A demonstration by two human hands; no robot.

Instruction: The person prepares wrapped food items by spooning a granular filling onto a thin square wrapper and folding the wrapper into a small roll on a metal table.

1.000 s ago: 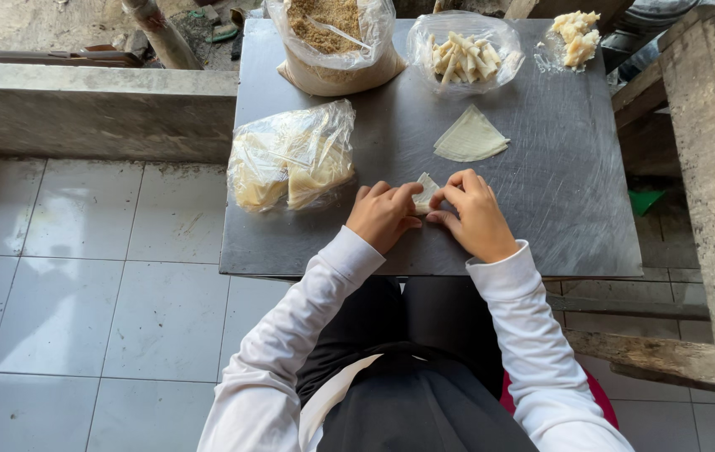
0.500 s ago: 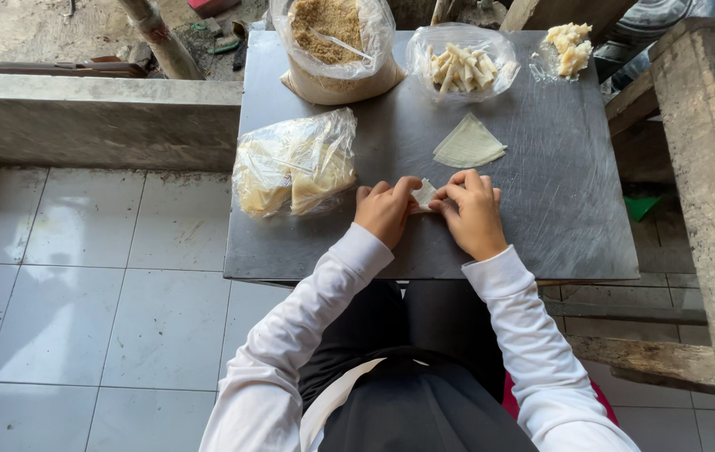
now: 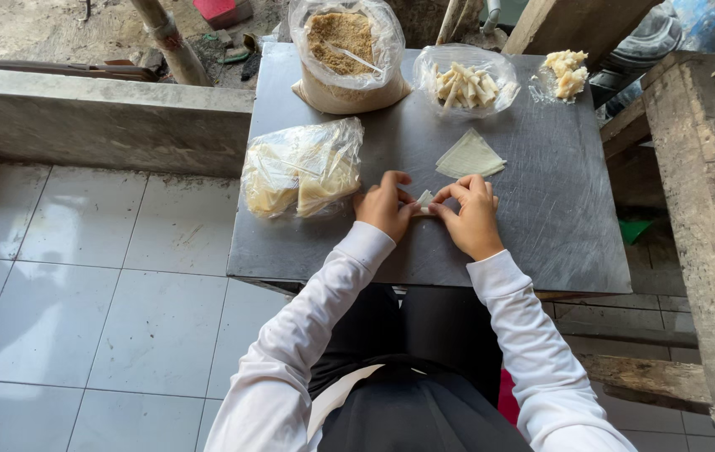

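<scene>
Head view, left to right: a clear plastic bag of pale wrapper sheets (image 3: 300, 176) lies left of centre on the dark tabletop (image 3: 558, 234). At centre, left hand (image 3: 384, 206) and right hand (image 3: 470, 219) pinch a small folded pastry piece (image 3: 424, 199) between their fingertips. Upper frame: bag of brown crumbs (image 3: 342, 52), bowl of rolled sticks (image 3: 466, 82), one triangular wrapper (image 3: 470, 156).

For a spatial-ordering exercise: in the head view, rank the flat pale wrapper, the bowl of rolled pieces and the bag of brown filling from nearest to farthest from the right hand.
From the right hand:
1. Flat pale wrapper, just beyond.
2. Bowl of rolled pieces, far edge.
3. Bag of brown filling, far-left corner.
</scene>
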